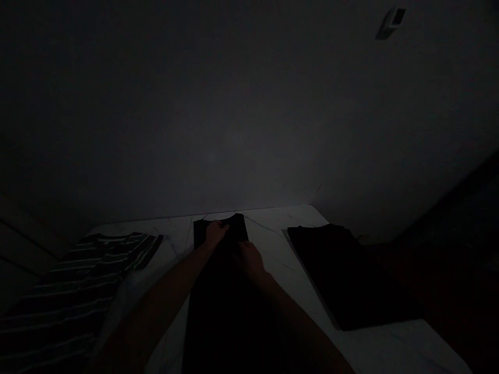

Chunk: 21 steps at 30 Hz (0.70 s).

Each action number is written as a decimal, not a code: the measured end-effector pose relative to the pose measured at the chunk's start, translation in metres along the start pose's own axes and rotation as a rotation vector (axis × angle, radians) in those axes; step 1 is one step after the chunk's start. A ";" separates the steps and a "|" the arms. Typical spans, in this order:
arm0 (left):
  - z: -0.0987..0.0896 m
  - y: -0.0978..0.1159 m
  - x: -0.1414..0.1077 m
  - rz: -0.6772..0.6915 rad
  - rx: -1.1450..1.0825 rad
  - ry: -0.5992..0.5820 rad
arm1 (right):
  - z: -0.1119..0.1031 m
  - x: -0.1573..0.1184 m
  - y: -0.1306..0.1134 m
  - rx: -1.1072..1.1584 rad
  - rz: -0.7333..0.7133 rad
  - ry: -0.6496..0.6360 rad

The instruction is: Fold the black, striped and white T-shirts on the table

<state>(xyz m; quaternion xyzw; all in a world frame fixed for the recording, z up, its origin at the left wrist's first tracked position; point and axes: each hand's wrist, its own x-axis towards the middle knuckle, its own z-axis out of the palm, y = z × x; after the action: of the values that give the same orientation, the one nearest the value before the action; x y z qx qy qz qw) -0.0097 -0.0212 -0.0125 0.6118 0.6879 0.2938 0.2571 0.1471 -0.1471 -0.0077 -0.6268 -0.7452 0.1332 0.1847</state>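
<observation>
In very dim light, a black shirt point(230, 311) lies folded into a long narrow strip on the white marble-patterned table point(268, 221). My left hand point(215, 232) is on its upper part, just below the far edge that looks like a neckline, with fingers and thumb bent onto the fabric. At the strip's right edge, a little nearer to me, my right hand point(251, 259) has its fingers curled on the cloth. Darkness hides the fingertips and the folds. Both forearms reach in from below, over the shirt and table.
A dark striped shirt point(78, 285) is spread at the table's left side. On the right lies another folded black garment point(346, 280), with a thin pale edge showing along its left side. A plain wall point(218, 114) rises behind the table, with a small box-like fixture point(391, 22) high up.
</observation>
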 end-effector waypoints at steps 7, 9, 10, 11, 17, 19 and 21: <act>0.007 0.020 0.006 0.053 0.173 -0.055 | 0.014 -0.003 0.006 -0.016 -0.055 0.059; 0.004 0.019 0.010 0.053 0.179 -0.055 | 0.017 -0.005 0.007 -0.015 -0.068 0.082; 0.001 0.018 0.013 0.049 0.174 -0.048 | 0.018 -0.005 0.008 -0.012 -0.071 0.091; -0.003 0.016 0.017 0.042 0.163 -0.039 | 0.018 -0.006 0.009 -0.010 -0.074 0.098; -0.018 -0.002 0.033 -0.065 0.025 -0.044 | 0.019 -0.007 0.010 -0.013 -0.084 0.115; -0.015 -0.007 0.035 -0.089 -0.057 -0.075 | 0.018 -0.007 0.009 -0.018 -0.074 0.105; -0.009 -0.010 0.035 -0.096 -0.170 -0.119 | 0.016 -0.007 0.008 -0.027 -0.075 0.095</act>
<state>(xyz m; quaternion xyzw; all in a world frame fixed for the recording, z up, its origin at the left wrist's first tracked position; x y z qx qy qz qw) -0.0269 0.0122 -0.0132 0.5706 0.6726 0.3014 0.3621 0.1478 -0.1522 -0.0261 -0.6066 -0.7601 0.0862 0.2163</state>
